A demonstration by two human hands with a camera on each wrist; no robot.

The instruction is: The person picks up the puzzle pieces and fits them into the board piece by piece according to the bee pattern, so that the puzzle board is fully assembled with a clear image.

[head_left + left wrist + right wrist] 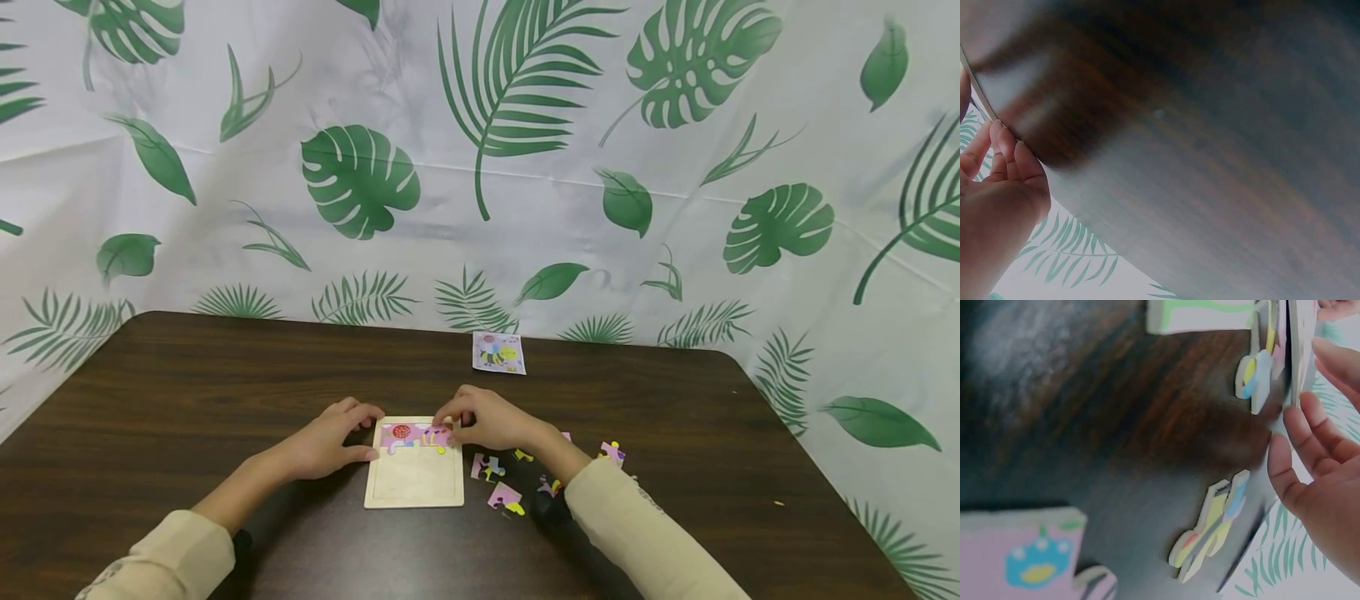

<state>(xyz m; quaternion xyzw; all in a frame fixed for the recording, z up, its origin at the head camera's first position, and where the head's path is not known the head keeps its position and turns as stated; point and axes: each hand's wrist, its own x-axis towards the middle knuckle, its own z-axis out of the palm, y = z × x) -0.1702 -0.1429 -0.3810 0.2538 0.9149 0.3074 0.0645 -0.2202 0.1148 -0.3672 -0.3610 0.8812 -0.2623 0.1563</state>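
A square wooden puzzle tray (416, 483) lies on the table between both hands. Along its far side sit pink puzzle pieces, one with a red round lollipop (401, 432). My left hand (326, 437) holds the tray's left side, forefinger at the far corner and thumb lower on the edge. In the left wrist view, the left hand's curled fingertips (1004, 134) meet the tray's thin edge. At the tray's far right corner, my right hand (487, 419) has forefinger and thumb around a striped pink puzzle piece (433, 438), partly covered by the fingers.
Several loose puzzle pieces (506, 497) lie right of the tray, some beneath the right forearm. One loose piece (612, 452) is farther right. A picture card of a bee (498, 353) lies near the far edge of the dark wooden table (225, 375). Behind hangs a leaf-print cloth (450, 250).
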